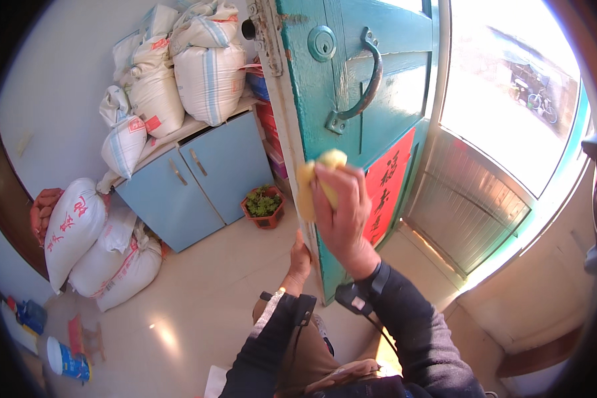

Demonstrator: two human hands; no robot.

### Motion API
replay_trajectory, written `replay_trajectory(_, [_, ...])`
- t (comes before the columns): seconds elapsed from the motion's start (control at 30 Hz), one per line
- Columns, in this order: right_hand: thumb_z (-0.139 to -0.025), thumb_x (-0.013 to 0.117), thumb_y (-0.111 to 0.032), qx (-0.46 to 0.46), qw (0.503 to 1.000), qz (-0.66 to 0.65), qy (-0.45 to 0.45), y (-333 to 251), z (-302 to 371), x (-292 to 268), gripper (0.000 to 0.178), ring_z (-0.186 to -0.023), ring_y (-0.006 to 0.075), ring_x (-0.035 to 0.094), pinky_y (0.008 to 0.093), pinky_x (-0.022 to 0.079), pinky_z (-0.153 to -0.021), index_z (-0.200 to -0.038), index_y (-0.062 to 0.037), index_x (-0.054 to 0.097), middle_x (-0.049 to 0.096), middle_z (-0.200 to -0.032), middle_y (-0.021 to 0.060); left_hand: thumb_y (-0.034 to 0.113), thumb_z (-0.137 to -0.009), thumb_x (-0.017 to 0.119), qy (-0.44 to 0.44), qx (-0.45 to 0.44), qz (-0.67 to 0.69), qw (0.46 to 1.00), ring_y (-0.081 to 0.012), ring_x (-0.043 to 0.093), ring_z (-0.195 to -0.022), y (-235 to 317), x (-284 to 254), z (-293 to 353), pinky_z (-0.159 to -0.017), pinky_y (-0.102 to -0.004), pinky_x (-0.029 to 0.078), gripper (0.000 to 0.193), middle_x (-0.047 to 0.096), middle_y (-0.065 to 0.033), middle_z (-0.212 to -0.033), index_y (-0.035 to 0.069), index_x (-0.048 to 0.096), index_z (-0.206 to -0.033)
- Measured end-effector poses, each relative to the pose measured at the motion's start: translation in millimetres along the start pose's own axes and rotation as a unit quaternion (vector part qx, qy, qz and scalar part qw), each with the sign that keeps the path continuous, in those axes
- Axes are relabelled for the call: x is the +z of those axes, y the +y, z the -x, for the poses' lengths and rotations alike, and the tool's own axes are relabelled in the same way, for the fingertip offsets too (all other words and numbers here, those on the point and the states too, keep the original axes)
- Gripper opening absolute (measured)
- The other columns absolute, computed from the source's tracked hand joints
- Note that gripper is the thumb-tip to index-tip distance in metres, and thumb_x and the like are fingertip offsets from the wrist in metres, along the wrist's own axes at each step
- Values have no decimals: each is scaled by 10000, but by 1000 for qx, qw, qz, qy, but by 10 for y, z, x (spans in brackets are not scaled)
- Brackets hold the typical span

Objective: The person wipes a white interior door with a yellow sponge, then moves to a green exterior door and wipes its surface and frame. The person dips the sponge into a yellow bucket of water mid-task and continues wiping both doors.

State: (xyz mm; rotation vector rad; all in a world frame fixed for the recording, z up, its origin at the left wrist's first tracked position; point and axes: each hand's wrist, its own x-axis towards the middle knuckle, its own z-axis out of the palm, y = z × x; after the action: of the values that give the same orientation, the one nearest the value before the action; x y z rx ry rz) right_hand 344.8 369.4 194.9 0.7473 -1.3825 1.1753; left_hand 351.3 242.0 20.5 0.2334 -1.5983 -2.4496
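**A:** In the head view, what is each hand doing?

**B:** The right hand (341, 215) is closed around a yellow cloth (315, 182), pressing it against the edge of a teal door (378, 126), just below the door's curved handle (361, 86). The left hand (300, 259) sits lower, fingers wrapped round the same door edge, seemingly steadying it.

**A:** Which step does this look like?

**B:** Wiping the door edge, I'd judge. The next stroke calls for steady pressure along it.

**A:** And the arm poses?

**B:** Both dark-sleeved forearms rise from below; the right reaches higher, wrist bent.
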Motion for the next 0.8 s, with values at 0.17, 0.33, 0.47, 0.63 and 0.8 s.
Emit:
replay_trajectory(0.17, [-812,755,37,-45,999,-7,-15,1,155,-69,345,-751,318,643,398,526,-628,-1123,-52,634,624,-951,145,524,-1080,376,-16,7,73,997,-136,581,-1145,-42,-24,-112,-972,-301,479,608,597,-31,-1312,47,505,-1433])
replay_trajectory(0.33, [-813,752,30,-38,998,9,-53,8,277,-126,346,-744,311,641,394,521,-613,-1126,-55,631,621,-922,140,475,-1088,388,-9,32,53,998,-128,584,-1123,-33,-21,-181,-971,-298,480,568,610,-25,-1286,25,516,-1410])
replay_trajectory(0.47, [-831,736,18,-78,997,7,20,168,-480,256,337,-789,315,643,392,524,-628,-1141,-68,635,621,-945,134,459,-1089,398,9,44,5,999,-131,591,-1109,-45,-58,-203,-968,-297,481,548,624,-17,-1248,27,522,-1402])
replay_trajectory(0.63, [-832,744,4,-44,999,18,5,2,-489,156,346,-799,319,653,390,533,-630,-1151,-76,638,628,-964,138,449,-1097,379,-14,68,-11,998,-144,584,-1132,-61,-55,-199,-992,-310,467,540,626,-23,-1248,37,507,-1422])
replay_trajectory(0.8, [-783,804,-7,-66,997,16,-35,-121,-59,-7,395,-718,298,638,383,508,-580,-1135,-87,642,610,-947,121,435,-1098,374,-11,49,96,994,-141,556,-1162,-117,-39,-218,-1029,-311,434,533,616,-37,-1258,34,501,-1426])
